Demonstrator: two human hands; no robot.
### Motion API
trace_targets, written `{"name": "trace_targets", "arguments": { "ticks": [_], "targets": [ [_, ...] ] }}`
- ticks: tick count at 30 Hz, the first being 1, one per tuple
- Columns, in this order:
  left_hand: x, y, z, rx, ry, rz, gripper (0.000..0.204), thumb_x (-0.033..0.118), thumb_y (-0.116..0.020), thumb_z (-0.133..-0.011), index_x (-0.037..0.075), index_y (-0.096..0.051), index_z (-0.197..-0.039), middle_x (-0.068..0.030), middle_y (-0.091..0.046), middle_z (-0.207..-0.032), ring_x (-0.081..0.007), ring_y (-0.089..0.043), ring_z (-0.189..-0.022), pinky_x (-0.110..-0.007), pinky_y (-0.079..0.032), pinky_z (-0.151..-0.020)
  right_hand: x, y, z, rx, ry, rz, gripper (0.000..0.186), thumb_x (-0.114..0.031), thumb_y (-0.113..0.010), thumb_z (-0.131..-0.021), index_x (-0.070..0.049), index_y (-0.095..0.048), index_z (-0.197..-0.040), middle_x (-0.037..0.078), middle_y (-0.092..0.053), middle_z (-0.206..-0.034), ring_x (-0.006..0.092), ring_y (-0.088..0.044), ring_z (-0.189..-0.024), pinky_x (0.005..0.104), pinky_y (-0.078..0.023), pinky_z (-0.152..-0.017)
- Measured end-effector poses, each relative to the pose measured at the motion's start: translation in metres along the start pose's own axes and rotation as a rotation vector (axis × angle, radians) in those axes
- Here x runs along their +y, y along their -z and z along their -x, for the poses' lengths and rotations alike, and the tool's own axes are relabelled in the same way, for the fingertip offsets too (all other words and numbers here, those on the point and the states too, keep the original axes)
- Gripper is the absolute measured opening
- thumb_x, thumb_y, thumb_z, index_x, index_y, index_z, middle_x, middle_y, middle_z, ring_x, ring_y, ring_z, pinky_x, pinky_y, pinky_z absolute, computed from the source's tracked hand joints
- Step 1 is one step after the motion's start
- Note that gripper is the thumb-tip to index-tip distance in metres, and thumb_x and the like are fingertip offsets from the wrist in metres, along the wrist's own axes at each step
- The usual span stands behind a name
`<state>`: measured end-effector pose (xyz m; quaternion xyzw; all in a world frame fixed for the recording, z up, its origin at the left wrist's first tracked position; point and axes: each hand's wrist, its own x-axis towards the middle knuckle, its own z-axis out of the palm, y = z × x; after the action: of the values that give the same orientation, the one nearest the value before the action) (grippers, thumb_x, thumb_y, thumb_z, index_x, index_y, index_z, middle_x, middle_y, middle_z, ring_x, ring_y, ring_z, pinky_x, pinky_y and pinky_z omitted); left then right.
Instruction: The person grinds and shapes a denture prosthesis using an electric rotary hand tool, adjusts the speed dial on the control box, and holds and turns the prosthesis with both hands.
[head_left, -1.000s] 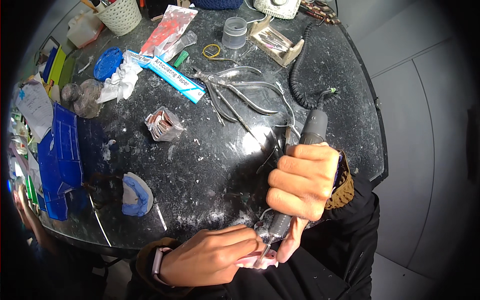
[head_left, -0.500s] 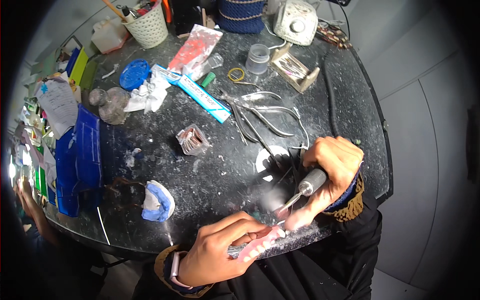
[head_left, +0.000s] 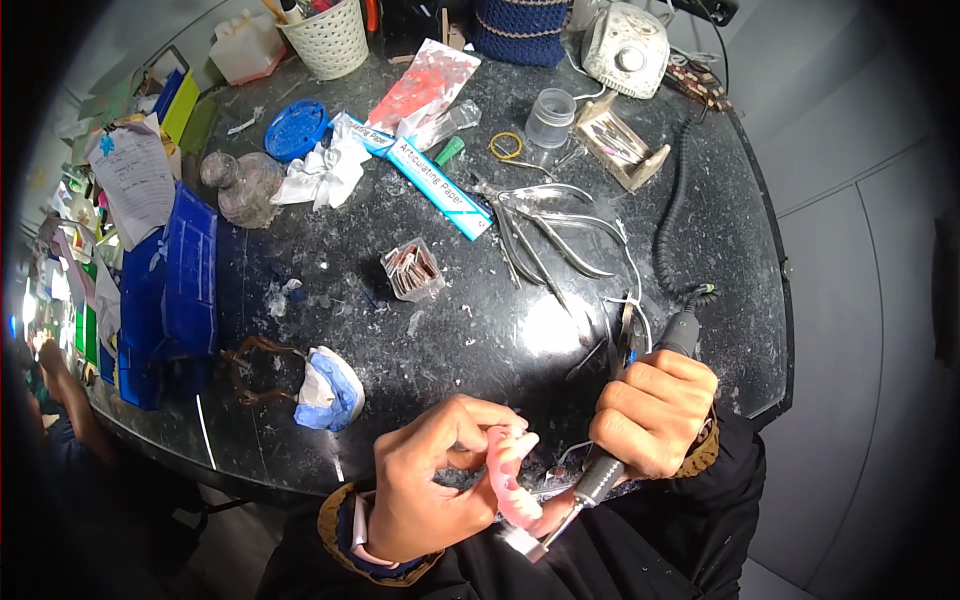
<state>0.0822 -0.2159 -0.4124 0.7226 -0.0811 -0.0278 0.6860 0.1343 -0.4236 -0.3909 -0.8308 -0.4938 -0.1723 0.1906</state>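
A pink denture point(head_left: 500, 476) with pale teeth is pinched in the fingers of my left hand point(head_left: 425, 480), above my lap at the table's front edge. My right hand point(head_left: 652, 412) wraps round a dark and silver rotary handpiece point(head_left: 602, 477), which slants down to the left. At its end a small pale sanding bit point(head_left: 525, 544), slightly blurred, sits just below the denture's lower end; whether they touch I cannot tell. My right thumb reaches along behind the bit towards the denture, partly hidden.
A plaster model with blue material point(head_left: 330, 390) lies left of my hands. Beyond are a clear cup of brown strips point(head_left: 412, 270), metal pliers point(head_left: 550, 230) and a blue-white box point(head_left: 440, 188). A coiled cable point(head_left: 668, 220) runs along the right from a white control unit point(head_left: 625, 52).
My right hand has turned the handpiece so its bit moved from the denture's far end to below its near end. My left hand has turned the denture more upright.
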Motion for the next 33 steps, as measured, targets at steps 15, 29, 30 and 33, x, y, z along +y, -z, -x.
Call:
{"name": "trace_targets", "arguments": {
  "ticks": [15,29,30,33],
  "targets": [
    [-0.004,0.002,-0.001,0.085,-0.029,-0.037,0.025,-0.009,-0.066,-0.076,-0.001,-0.043,-0.070,-0.0164,-0.062,-0.079,-0.0112,-0.063,-0.070,-0.021,-0.050,-0.057,-0.002,0.006,0.000,0.006,-0.164,0.234,0.068,-0.077,-0.059,-0.060,-0.012,-0.039,-0.055,-0.002,-0.034,-0.052,0.0132,-0.038,-0.043,0.0265,-0.024,-0.043],
    [-0.002,-0.001,-0.002,0.213,-0.121,-0.076,0.027,-0.014,-0.066,-0.071,0.000,-0.043,-0.065,-0.0137,-0.063,-0.075,-0.0129,-0.066,-0.070,-0.022,-0.051,-0.060,0.000,0.007,0.000,0.046,-0.095,0.285,0.068,-0.075,-0.060,-0.062,-0.012,-0.036,-0.053,-0.002,-0.031,-0.051,0.0123,-0.036,-0.042,0.0262,-0.023,-0.043],
    [-0.003,-0.001,-0.001,0.212,-0.124,-0.096,0.027,-0.014,-0.066,-0.071,0.000,-0.043,-0.065,-0.0139,-0.063,-0.074,-0.0128,-0.065,-0.069,-0.022,-0.051,-0.059,-0.001,0.007,-0.001,0.016,-0.131,0.269,0.067,-0.074,-0.060,-0.063,-0.013,-0.036,-0.053,-0.002,-0.032,-0.051,0.0123,-0.036,-0.042,0.0259,-0.023,-0.043],
    [-0.003,-0.001,0.000,0.211,-0.114,-0.092,0.027,-0.013,-0.065,-0.072,0.000,-0.043,-0.064,-0.0144,-0.063,-0.074,-0.0123,-0.065,-0.067,-0.022,-0.051,-0.059,0.002,0.000,0.002,0.054,-0.081,0.261,0.066,-0.073,-0.060,-0.065,-0.012,-0.037,-0.053,-0.002,-0.033,-0.051,0.0125,-0.036,-0.042,0.0260,-0.023,-0.043]
  ]
}}
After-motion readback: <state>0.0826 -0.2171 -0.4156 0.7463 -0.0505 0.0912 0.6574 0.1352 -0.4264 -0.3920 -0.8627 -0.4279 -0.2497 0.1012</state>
